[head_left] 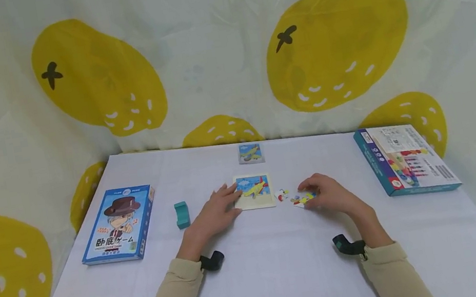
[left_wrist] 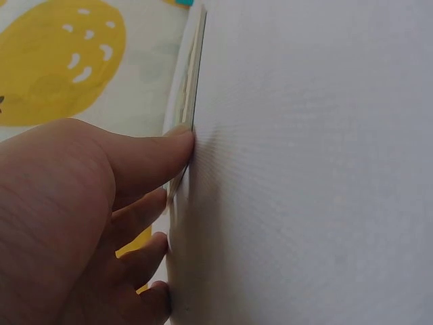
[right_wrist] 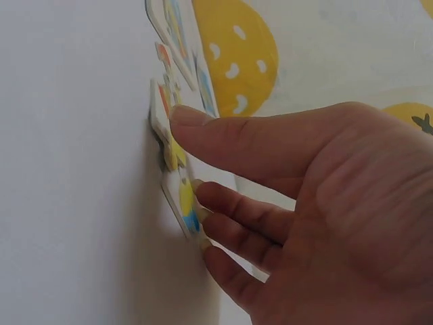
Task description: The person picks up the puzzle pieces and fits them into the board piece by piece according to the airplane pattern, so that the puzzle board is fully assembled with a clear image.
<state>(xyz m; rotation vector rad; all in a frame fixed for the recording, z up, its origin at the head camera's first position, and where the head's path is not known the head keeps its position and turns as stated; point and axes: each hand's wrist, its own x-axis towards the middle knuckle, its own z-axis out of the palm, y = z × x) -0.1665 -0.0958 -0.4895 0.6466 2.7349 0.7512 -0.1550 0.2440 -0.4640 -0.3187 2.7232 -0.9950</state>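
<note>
A small jigsaw puzzle board (head_left: 256,202) with a yellow airplane picture lies flat in the middle of the table. My left hand (head_left: 220,211) rests at its left side; in the left wrist view the thumb (left_wrist: 159,159) touches the board's edge, with the other fingers spread along the table. Loose puzzle pieces (head_left: 281,194) lie right of the board. Over several of these is my right hand (head_left: 332,196). Its thumb (right_wrist: 210,135) touches one piece (right_wrist: 162,125) in the right wrist view, while the bent fingers stand by another piece (right_wrist: 189,203), apart from the thumb.
Behind the board lies a small airplane picture card (head_left: 250,154). A teal block (head_left: 182,215) stands left of my left hand, with a blue game box (head_left: 117,224) farther left. A flat teal-edged box (head_left: 408,158) lies at the right. A patterned curtain (head_left: 214,58) hangs behind the table.
</note>
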